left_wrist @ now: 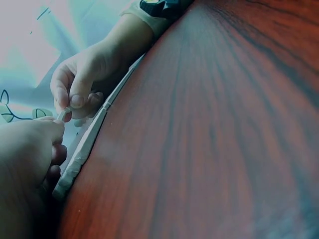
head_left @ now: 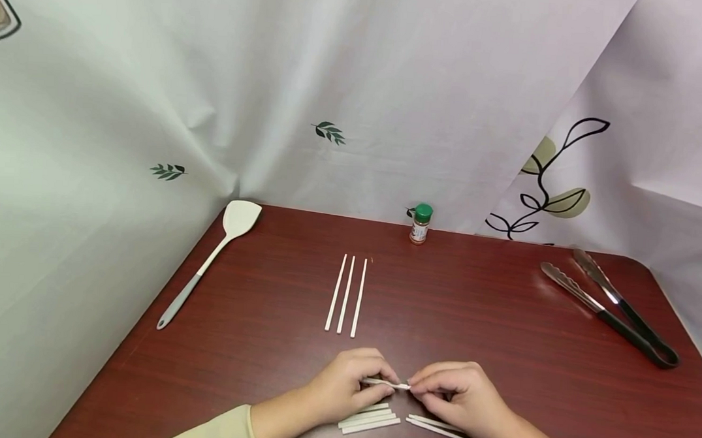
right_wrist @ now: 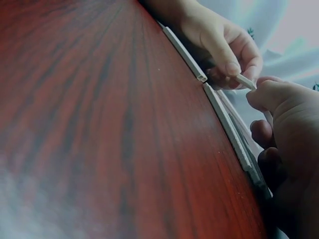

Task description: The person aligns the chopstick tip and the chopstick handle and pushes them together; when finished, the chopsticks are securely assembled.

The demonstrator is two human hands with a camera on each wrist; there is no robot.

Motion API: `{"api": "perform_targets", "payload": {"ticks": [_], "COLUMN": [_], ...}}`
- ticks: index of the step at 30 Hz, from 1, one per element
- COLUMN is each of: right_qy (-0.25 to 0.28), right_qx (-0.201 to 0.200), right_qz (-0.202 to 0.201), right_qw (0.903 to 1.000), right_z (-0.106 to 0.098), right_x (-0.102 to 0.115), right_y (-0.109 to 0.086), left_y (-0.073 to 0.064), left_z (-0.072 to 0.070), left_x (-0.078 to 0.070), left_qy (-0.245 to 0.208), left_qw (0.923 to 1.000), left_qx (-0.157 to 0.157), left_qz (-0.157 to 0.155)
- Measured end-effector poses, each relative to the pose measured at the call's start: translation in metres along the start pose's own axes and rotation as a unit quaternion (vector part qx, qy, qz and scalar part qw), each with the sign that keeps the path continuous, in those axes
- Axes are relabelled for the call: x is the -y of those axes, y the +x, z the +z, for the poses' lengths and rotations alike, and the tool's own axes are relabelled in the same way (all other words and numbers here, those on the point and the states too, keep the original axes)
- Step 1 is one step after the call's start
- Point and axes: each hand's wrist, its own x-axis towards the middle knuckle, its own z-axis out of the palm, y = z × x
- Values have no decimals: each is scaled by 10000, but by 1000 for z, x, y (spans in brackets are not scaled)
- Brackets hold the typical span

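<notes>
Between my two hands is a thin white straw [head_left: 401, 386], bent or creased where it shows. My left hand [head_left: 355, 382] pinches it from the left, between thumb and fingers. My right hand [head_left: 461, 394] grips its other end with the fingertips, close to the left fingertips; the rest of it is hidden in the hands. Under the left hand lie several short white straw pieces [head_left: 371, 430] side by side. Below the right hand are more short pieces [head_left: 438, 430], partly covered by it. One piece's end looks hollow in the right wrist view, among the pieces [right_wrist: 187, 55] on the table.
Three long white straws [head_left: 346, 294] lie side by side mid-table. A white spatula [head_left: 210, 258] with a grey handle rests at the left edge. A green-capped spice jar [head_left: 420, 225] stands at the back. Metal tongs [head_left: 611, 312] with black handles lie at right. Fabric [head_left: 391, 103] hangs behind.
</notes>
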Motion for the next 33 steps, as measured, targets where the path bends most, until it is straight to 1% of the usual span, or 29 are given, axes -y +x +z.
{"api": "perform_targets", "payload": {"ticks": [2,10,19,22,26,29,33], "right_qy": [-5,-33,-155,-216,-196,-168,-184], "right_qx": [-6,-71,-109,-132,-94,-56,-67], "right_qz": [-4,12,290,336,383,371,304], "right_qw": [10000,10000,9994,9991,9990,9992,9993], "right_z": [0,2,3,3,3,3,4], "right_x": [0,3,5,4,3,3,3], "right_y": [0,4,3,2,0,0,0], "left_y": [1,0,-1,0,1,1,1], "left_z": [0,1,2,2,2,2,2], "left_x": [0,1,1,1,1,1,1], "left_qy": [94,174,296,273,259,167,190], "left_qw": [9999,9997,9988,9987,9987,9992,9991], "left_qx": [5,-62,-67,-89,-37,8,-16], "left_qz": [93,166,397,420,435,372,383]}}
